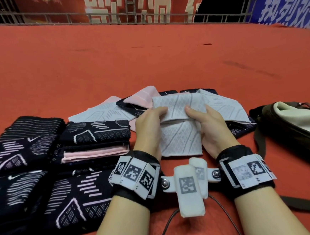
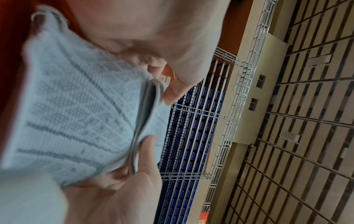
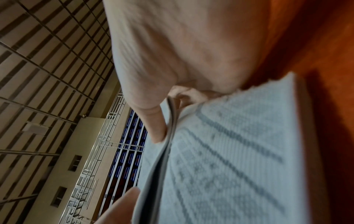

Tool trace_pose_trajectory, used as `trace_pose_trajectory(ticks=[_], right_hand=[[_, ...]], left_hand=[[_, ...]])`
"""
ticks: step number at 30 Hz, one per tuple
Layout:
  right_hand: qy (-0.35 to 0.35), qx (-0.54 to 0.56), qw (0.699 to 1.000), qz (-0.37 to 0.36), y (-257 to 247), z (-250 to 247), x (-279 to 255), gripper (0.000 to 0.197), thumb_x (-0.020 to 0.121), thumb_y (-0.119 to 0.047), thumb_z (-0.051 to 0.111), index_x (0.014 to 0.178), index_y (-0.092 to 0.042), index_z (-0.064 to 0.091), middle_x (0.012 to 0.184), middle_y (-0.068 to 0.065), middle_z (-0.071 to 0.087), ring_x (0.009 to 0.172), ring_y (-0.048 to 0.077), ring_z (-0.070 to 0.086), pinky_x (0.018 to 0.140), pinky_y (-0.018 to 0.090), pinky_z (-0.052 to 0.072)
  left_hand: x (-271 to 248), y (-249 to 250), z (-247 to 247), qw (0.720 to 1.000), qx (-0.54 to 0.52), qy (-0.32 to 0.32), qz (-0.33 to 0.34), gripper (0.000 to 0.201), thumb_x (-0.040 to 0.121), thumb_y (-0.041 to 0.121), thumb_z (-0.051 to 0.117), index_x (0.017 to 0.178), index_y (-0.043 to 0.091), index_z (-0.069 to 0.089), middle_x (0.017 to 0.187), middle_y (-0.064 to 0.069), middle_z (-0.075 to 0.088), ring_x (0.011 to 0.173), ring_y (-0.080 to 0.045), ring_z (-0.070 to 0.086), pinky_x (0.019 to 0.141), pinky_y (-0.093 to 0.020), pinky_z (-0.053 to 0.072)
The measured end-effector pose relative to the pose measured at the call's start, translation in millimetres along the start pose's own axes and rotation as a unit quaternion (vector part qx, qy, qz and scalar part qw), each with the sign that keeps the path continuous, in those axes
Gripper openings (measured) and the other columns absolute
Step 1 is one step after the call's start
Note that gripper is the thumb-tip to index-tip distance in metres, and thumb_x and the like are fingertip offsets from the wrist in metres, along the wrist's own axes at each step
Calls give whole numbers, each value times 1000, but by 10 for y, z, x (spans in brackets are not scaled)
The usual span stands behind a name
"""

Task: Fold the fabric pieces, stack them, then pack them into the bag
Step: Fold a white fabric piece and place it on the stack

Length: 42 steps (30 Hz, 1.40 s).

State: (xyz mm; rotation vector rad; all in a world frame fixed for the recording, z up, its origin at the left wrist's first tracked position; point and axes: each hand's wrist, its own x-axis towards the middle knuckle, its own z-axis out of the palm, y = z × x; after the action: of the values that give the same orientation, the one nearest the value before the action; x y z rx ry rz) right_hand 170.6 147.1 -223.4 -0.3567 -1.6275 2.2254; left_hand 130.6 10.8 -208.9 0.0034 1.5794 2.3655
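Centre of the frame: left hand (image 1: 148, 129) and right hand (image 1: 209, 126) pinch the white patterned fabric piece (image 1: 180, 134) at its fold above the red surface (image 1: 146, 62); a neat fold likely needs edges matched, then pressed flat.

Left hand (image 1: 147, 129): forearm bare, reaching forward from the near edge, wrist in a black band; thumb on top, fingers curled beneath, apparently pinching folded layers in the blurred left wrist view. Right hand (image 1: 210, 129): mirrors it just to the right, forearm bare, wrist banded, thumb (image 1: 191, 110) pointing left on top, fingers (image 3: 153, 127) tucked under. Both palms face inward, near each other, level.
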Motion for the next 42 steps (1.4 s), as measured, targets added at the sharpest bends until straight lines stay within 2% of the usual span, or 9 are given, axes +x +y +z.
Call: trace_pose_trajectory(ticks=[2, 8, 13, 17, 22, 26, 31, 38, 42], right_hand=[[6, 5, 1000, 0, 5, -6, 13, 32, 95, -8, 67, 127, -3, 65, 118, 15, 74, 109, 30, 72, 96, 46, 56], [-12, 51, 998, 28, -37, 15, 12, 39, 100, -33, 60, 125, -5, 69, 121, 15, 73, 113, 30, 70, 105, 48, 51], [-1, 31, 999, 15, -11, 7, 37, 32, 99, -23, 65, 126, -6, 68, 120, 13, 74, 112, 28, 71, 105, 50, 51], [-17, 34, 999, 23, -26, 24, 7, 32, 97, -18, 66, 125, -5, 68, 119, 14, 74, 112, 29, 71, 106, 51, 50], [-20, 26, 999, 22, -25, 57, -4, 37, 98, -31, 65, 126, -7, 69, 119, 14, 74, 112, 30, 71, 107, 52, 49], [-27, 66, 996, 48, -30, 87, 6, 56, 100, -54, 51, 127, -9, 69, 122, 14, 73, 115, 30, 70, 107, 50, 49], [-1, 4, 1000, 6, -3, 81, 10, 36, 106, -31, 52, 125, -5, 67, 119, 14, 74, 112, 29, 71, 106, 52, 50], [30, 27, 999, 17, -8, 30, 32, 35, 105, -32, 54, 121, -7, 70, 114, 12, 76, 107, 28, 73, 100, 48, 55], [-24, 3, 999, 25, -11, 30, 20, 32, 92, 0, 55, 121, -6, 68, 113, 13, 75, 105, 29, 73, 95, 46, 58]], left_hand=[[16, -9, 22, 1000, 2, -13, 7, 22, 90, 10, 66, 109, 0, 71, 103, -13, 76, 93, -24, 75, 76, -34, 61], [65, -61, 2, 999, 9, -22, 27, 17, 98, 17, 63, 105, 8, 75, 100, -8, 78, 95, -24, 75, 84, -39, 61], [132, -108, -10, 999, 10, 13, 39, 36, 95, 38, 67, 96, 2, 72, 96, -3, 76, 86, -20, 74, 75, -31, 59], [167, -133, -13, 999, 23, 24, 42, 37, 87, 58, 67, 95, 23, 61, 94, 1, 61, 82, -19, 58, 76, -35, 46], [154, -113, 9, 997, 7, -34, 75, 34, 94, 37, 68, 122, 17, 66, 113, -2, 75, 104, -18, 72, 90, -39, 59], [164, -106, -35, 994, 9, 15, 112, 22, 95, 32, 68, 106, 14, 72, 103, -6, 76, 97, -21, 73, 84, -36, 60], [126, -74, -35, 995, -8, 10, 95, 22, 96, 33, 68, 98, 12, 73, 101, -8, 77, 92, -21, 73, 80, -36, 60], [87, -51, 1, 998, 6, -56, 0, 22, 94, 12, 62, 114, 10, 71, 107, -6, 77, 102, -25, 73, 93, -44, 58], [99, -54, -45, 998, -4, -48, 41, 26, 96, 2, 58, 116, 12, 71, 111, -7, 76, 106, -25, 72, 96, -48, 57]])
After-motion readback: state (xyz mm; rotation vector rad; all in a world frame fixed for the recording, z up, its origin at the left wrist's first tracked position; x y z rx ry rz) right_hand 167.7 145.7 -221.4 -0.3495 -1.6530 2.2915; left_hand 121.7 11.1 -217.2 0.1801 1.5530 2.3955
